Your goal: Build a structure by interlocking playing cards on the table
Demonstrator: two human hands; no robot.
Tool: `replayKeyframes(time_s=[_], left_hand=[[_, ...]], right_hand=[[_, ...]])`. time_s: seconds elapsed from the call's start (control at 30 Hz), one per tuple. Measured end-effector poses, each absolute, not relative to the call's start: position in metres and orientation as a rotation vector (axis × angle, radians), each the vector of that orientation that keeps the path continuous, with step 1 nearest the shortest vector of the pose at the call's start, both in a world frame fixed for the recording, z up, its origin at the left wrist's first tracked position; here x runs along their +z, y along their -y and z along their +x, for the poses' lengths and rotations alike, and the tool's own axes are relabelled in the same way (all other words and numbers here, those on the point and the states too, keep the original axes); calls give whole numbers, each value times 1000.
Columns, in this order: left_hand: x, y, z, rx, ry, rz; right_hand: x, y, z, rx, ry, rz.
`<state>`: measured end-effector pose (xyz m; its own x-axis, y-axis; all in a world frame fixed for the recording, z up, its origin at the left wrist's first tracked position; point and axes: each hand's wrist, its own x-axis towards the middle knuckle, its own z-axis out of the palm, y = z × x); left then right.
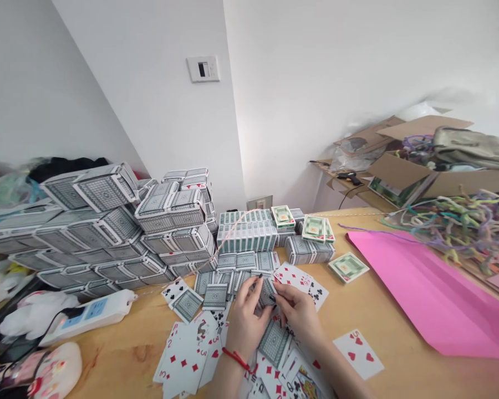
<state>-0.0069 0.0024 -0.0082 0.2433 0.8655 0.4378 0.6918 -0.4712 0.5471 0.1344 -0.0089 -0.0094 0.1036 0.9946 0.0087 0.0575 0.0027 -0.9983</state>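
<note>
head view: both hands [270, 316] pinch one face-down card [267, 292].

Home craft room; stacked card boxes [108, 221], cardboard box [419, 172] of clutter.

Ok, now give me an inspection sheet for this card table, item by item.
Surface: wooden table, bare at the near right.
Job's things: green-backed card pinched between both hands; loose cards, some face up and some face down, spread around them.
Clutter: stacked card boxes at left and rear, pink sheet, pipe cleaners, power strip.
Fingers: left hand and right hand both closed on the card.
Cables: dark cable beside the power strip.
Surroundings: white walls, wall panel, cardboard box at right.
</note>
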Motion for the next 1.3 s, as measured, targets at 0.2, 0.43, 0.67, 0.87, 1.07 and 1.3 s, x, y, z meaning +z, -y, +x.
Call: replayKeyframes(time_s=[0.2,0.43,0.67,0.87,1.07,1.3], left_hand=[[-6,0,-4,1085,-1443,2200],[2,3,5,1198,-1446,1890],[12,4,-2,1199,-1305,1722],[14,-1,-4,1218,-1287,1552],[18,-2,-3,1237,-1273,1446],[20,-3,-5,1204,-1227,1480]], right_hand=[[-4,7,132,1235,1020,-1254],[-3,3,135,1439,899,-1158],[0,5,137,1261,979,-1258],[-2,5,137,1290,959,-1190],[-1,3,139,1342,830,-1088],[5,3,141,1288,808,-1168]])
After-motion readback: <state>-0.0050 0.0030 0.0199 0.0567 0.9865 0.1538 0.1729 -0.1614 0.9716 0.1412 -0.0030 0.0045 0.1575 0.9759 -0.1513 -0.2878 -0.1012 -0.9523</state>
